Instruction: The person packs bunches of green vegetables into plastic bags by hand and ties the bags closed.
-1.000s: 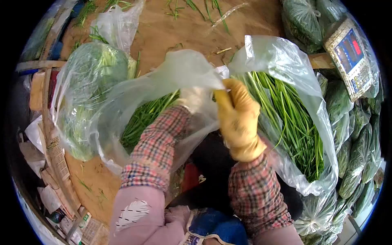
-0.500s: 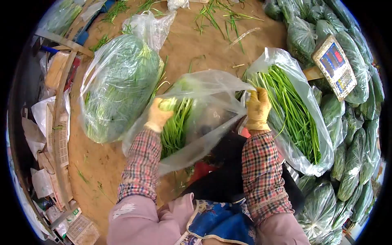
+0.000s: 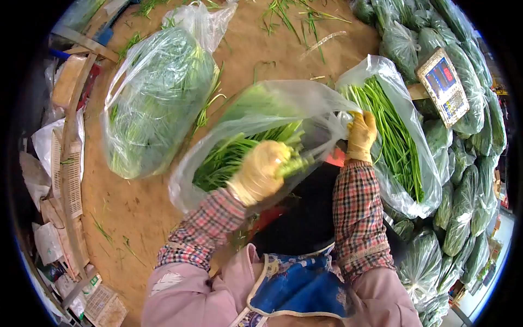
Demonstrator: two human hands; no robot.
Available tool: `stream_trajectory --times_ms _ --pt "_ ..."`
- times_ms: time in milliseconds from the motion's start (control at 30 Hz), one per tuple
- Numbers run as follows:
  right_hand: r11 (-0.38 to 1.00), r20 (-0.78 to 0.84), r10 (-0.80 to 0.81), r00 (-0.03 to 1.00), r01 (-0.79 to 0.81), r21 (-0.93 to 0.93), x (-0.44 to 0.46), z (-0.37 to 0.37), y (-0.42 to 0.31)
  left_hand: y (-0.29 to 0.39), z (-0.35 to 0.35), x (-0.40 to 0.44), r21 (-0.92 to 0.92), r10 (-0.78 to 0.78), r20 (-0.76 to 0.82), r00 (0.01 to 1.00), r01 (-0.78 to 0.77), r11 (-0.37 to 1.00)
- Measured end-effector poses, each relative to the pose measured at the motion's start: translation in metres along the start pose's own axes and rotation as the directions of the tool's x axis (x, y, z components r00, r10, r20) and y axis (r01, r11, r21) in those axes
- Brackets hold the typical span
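Listed at centre: one middle bag (image 3: 313, 94) of clear plastic, mouth open, in which a bunch of green stalks (image 3: 219, 163) is laid, leafy ends toward the left. The stalk ends are gripped by the left hand (image 3: 260, 169), yellow-gloved and slightly blurred, its fingers closed around them at the near side of the bag. The bag's edge is pinched at its right end by the right hand (image 3: 362, 133), gloved likewise. Just beyond that hand, a second bag (image 3: 377, 66) is filled with long green stalks, which are exposed at its opening. To the left, a full bag (image 3: 158, 103) is set on the brown surface (image 3: 122, 229). Loose stalks (image 3: 311, 22) are scattered at the far side. At right, a digital display unit (image 3: 443, 87) is mounted beside stacked bags of greens (image 3: 419, 267). A blue apron (image 3: 297, 286) is worn.
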State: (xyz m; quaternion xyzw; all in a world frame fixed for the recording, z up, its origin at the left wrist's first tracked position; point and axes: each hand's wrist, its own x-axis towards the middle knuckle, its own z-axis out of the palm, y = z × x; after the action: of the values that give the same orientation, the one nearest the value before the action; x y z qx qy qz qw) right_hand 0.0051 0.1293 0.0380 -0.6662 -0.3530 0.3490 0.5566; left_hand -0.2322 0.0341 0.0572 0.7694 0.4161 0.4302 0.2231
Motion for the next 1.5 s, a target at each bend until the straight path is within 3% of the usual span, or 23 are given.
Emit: stream_trajectory --times_ms 100,133,167,233,300,367,400,500,567,600,633,733,833,867,933,1100,1133,1167,1200,1233,1300,1367,1500 --pt "0.966 0.212 0.220 0.952 -0.183 -0.181 0.000 -0.012 -0.002 0.010 0.045 -0.033 0.027 0.073 0.143 0.987 -0.078 0.997" --pt "0.826 0.305 -0.199 0.931 0.327 -0.458 -0.011 -0.020 -0.008 0.012 0.059 -0.041 0.045 0.062 0.161 0.985 -0.070 0.997" --pt "0.387 0.502 -0.502 0.704 0.703 -0.597 -0.019 -0.024 -0.016 0.012 0.070 -0.049 0.062 0.047 0.181 0.982 -0.059 0.996" --pt "0.370 0.514 -0.674 0.531 0.844 -0.388 -0.034 -0.016 -0.080 0.018 0.067 -0.044 0.046 0.009 0.218 0.976 -0.020 0.999" --pt "0.525 0.503 -0.545 0.670 0.741 -0.419 -0.060 0.008 -0.137 0.022 0.065 -0.043 0.038 -0.012 0.256 0.967 0.002 0.999" --pt "0.771 0.815 -0.089 0.573 0.558 -0.308 -0.079 0.043 -0.147 0.021 0.065 -0.042 0.096 0.027 0.207 0.978 -0.047 0.994" --pt "0.670 0.907 0.034 0.420 0.664 -0.332 -0.083 0.064 -0.129 0.022 0.065 -0.039 0.100 0.036 0.207 0.978 -0.058 0.993" --pt "0.316 0.768 0.548 0.332 0.768 -0.557 -0.101 0.109 -0.046 0.026 0.064 -0.046 0.153 -0.210 0.460 0.863 0.156 0.976" --pt "0.249 0.755 0.628 0.189 0.870 -0.425 -0.120 0.105 -0.032 0.023 0.063 -0.059 0.085 -0.255 0.465 0.848 0.244 0.966" --pt "0.181 0.734 0.650 0.195 0.899 -0.399 -0.125 0.110 -0.027 0.025 0.051 -0.056 -0.045 -0.368 0.710 0.600 0.559 0.828" --pt "0.109 0.714 0.670 0.204 0.924 -0.367 -0.128 0.115 -0.020 0.023 0.057 -0.062 -0.044 -0.374 0.706 0.601 0.565 0.824" --pt "0.135 0.839 0.517 0.170 0.951 -0.277 -0.107 0.105 -0.001 0.029 0.062 -0.053 -0.058 -0.292 0.373 0.881 0.336 0.940" --pt "0.303 0.879 0.461 0.124 0.909 -0.287 -0.080 0.085 0.003 0.041 0.045 -0.019 0.280 -0.290 0.651 0.701 0.134 0.951" --pt "0.304 0.878 0.463 0.125 0.907 -0.290 -0.074 0.079 0.007 0.024 0.070 -0.044 0.254 -0.195 0.474 0.859 0.079 0.964" --pt "0.273 0.789 0.520 0.327 0.812 -0.516 -0.065 0.068 0.022 0.037 0.045 -0.041 0.233 -0.102 0.437 0.894 -0.003 0.972" --pt "0.306 0.754 0.564 0.337 0.762 -0.570 -0.053 0.057 0.052 0.072 -0.030 -0.089 0.124 -0.030 0.257 0.966 -0.002 0.992" --pt "0.260 0.733 0.588 0.343 0.778 -0.572 -0.056 0.062 0.035 0.072 -0.032 -0.117 -0.148 -0.449 0.401 0.798 0.541 0.828" --pt "0.216 0.710 0.613 0.346 0.791 -0.572 -0.061 0.066 0.019 0.070 -0.030 -0.137 -0.277 -0.654 0.625 0.427 0.904 0.325" --pt "0.222 0.711 0.614 0.342 0.790 -0.571 -0.068 0.071 0.006 0.061 -0.022 -0.140 -0.272 -0.657 0.625 0.421 0.907 0.323" --pt "0.237 0.697 0.634 0.334 0.774 -0.586 -0.075 0.076 -0.009 0.048 -0.011 -0.135 -0.364 -0.625 0.731 0.273 0.931 -0.019" --pt "0.259 0.664 0.674 0.323 0.739 -0.622 -0.091 0.081 -0.034 0.040 0.010 -0.119 -0.384 -0.527 0.836 0.155 0.851 -0.359" --pt "0.194 0.636 0.712 0.298 0.787 -0.586 -0.110 0.082 -0.042 0.041 0.033 -0.100 -0.756 -0.575 0.654 0.491 0.409 -0.511" --pt "0.167 0.659 0.699 0.277 0.833 -0.528 -0.137 0.072 -0.049 0.026 0.052 -0.110 -0.720 -0.555 0.631 0.543 0.143 -0.679"
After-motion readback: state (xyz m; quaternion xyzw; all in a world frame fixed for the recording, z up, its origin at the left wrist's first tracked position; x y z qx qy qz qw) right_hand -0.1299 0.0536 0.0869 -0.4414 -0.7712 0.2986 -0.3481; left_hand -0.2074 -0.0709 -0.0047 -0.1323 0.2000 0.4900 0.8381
